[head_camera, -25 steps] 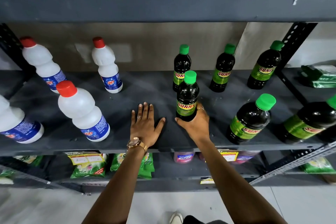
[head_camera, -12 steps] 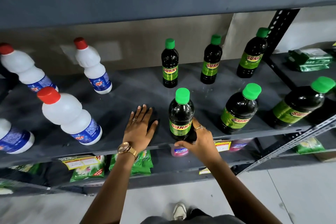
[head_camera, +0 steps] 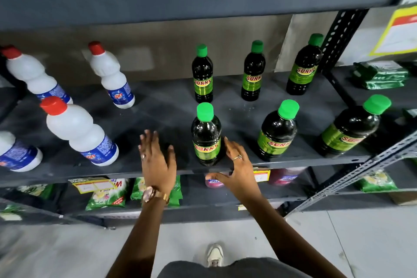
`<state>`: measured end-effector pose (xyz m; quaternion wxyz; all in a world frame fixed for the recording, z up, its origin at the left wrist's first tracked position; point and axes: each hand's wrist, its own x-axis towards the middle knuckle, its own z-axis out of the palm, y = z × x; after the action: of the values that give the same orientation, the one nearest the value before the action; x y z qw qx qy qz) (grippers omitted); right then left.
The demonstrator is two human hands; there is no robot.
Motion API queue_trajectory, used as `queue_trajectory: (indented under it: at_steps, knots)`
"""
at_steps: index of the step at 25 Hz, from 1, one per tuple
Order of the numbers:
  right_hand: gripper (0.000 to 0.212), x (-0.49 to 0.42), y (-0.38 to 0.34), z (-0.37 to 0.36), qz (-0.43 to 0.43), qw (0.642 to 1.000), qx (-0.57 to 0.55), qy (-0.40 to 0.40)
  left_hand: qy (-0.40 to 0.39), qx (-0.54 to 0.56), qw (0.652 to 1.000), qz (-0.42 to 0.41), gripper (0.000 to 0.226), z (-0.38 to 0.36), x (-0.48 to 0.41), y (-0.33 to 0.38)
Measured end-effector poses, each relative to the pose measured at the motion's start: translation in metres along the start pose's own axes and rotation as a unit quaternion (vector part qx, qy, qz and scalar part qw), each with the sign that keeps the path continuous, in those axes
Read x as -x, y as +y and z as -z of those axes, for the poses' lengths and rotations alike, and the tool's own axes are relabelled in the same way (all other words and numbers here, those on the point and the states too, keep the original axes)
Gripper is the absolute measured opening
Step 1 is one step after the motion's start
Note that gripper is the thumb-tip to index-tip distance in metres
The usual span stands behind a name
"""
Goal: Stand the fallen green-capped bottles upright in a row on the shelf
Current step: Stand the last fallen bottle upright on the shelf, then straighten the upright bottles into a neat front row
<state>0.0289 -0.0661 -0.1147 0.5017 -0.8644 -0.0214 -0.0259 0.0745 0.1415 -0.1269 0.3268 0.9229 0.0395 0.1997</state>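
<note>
Right hand (head_camera: pixel 240 170) is seen spread open, fingers splayed, nothing gripped; the fingertips lie just beside the lower right flank of the front bottle (head_camera: pixel 206 136), and contact cannot be confirmed. Left hand (head_camera: pixel 158 160) is held flat and open too, palm down over the shelf (head_camera: pixel 158 115), empty, a watch (head_camera: pixel 153 194) worn at the wrist. The front bottle is found between the two hands, closer to the right, standing near the front lip with its long axis vertical and cap (head_camera: pixel 205 111) up. Further right, two more bottles (head_camera: pixel 278 133) and (head_camera: pixel 352 128) are lined along the same front edge, also on their bases; their lean looks to be the wide lens. Behind, three bottles (head_camera: pixel 202 77), (head_camera: pixel 253 73), (head_camera: pixel 303 67) are ranged upright by the back wall. No green-capped bottle is seen lying flat, so the job is judged nearly or fully finished. Should a nudge be wanted, the right hand is better placed: the bottle lies just ahead and left of it. Dark smooth plastic, glossy and rounded, is shown with a slick green label and ribbed cap; a slippery grip is to be expected. The shelf is dull grey painted metal. Off left, white red-capped bottles (head_camera: pixel 79 131) are left alone
</note>
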Motion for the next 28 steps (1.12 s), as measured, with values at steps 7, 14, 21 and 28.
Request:
queue_trajectory:
  at_steps: [7, 14, 21, 28]
  knots:
    - [0.036, 0.066, 0.05, 0.11, 0.036, 0.954, -0.002, 0.297, 0.087, 0.173, 0.971, -0.139, 0.047, -0.021, 0.112, 0.124]
    - [0.093, 0.026, 0.123, 0.217, -0.067, 0.979, 0.0, 0.19, -0.154, 0.194, 0.969, 0.013, 0.098, -0.094, 0.076, 0.182]
    - [0.085, 0.017, 0.137, 0.218, -0.063, 0.986, 0.044, 0.149, -0.134, 0.146, 0.98, 0.012, 0.077, -0.099, 0.068, 0.166]
    - [0.087, 0.017, 0.143, 0.219, -0.056, 0.987, 0.06, 0.14, -0.128, 0.131, 0.983, 0.003, 0.081, -0.098, 0.071, 0.169]
